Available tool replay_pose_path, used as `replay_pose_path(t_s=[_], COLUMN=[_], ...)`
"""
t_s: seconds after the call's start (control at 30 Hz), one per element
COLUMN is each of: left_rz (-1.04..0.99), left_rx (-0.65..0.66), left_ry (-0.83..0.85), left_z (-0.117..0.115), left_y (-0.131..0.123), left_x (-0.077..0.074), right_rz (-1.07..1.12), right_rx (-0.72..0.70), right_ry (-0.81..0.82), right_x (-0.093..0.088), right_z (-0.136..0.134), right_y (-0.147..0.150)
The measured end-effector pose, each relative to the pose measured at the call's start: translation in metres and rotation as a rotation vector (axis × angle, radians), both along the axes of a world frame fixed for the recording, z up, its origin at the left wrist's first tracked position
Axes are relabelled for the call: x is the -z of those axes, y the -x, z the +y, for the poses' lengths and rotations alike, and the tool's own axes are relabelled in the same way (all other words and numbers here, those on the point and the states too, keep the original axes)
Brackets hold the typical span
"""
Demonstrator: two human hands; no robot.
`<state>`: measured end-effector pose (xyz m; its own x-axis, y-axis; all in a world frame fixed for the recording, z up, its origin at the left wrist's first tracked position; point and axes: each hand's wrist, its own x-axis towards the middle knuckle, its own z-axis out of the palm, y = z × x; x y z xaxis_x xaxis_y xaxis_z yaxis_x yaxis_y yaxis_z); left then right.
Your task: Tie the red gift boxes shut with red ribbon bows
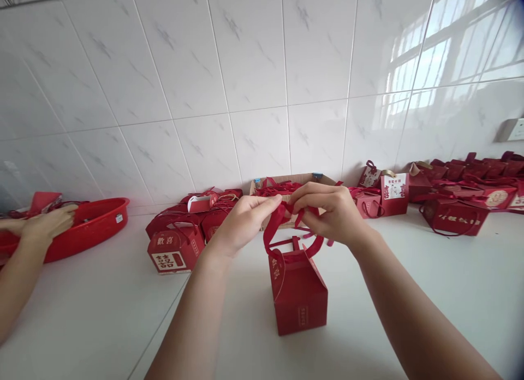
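A red paper gift box stands upright on the white table in front of me, its gabled top partly folded in. A red ribbon loops up from the top of the box. My left hand pinches the ribbon from the left between thumb and fingers. From the right, my right hand also pinches the ribbon, close to my left fingertips. Both hands are above the box, and the ribbon between the fingertips is partly hidden by them.
At the left, another person's hand reaches into a red plastic basin. Red gift boxes stand left of centre. Behind my hands is a cardboard tray of red ribbons. More red boxes line the right side by the tiled wall.
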<state>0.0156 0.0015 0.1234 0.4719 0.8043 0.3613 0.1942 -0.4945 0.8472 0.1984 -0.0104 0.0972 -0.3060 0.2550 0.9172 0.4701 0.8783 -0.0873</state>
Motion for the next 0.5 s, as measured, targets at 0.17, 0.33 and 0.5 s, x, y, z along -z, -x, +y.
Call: replay_pose_path(t_s=[0.17, 0.33, 0.5], left_rz=[0.347, 0.526, 0.682], left_rx=[-0.248, -0.396, -0.445], left_ry=[-0.611, -0.873, -0.764], left_z=[-0.012, -0.023, -0.036], left_y=[0.011, 0.048, 0.105], left_x=[0.003, 0.012, 0.031], right_rz=[0.201, 0.228, 0.071], right_rx=[-0.040, 0.099, 0.328], right_ry=[0.169, 0.325, 0.481], right_x=[0.006, 0.030, 0.071], right_z=[-0.003, -0.024, -0.048], right_y=[-0.008, -0.047, -0.096])
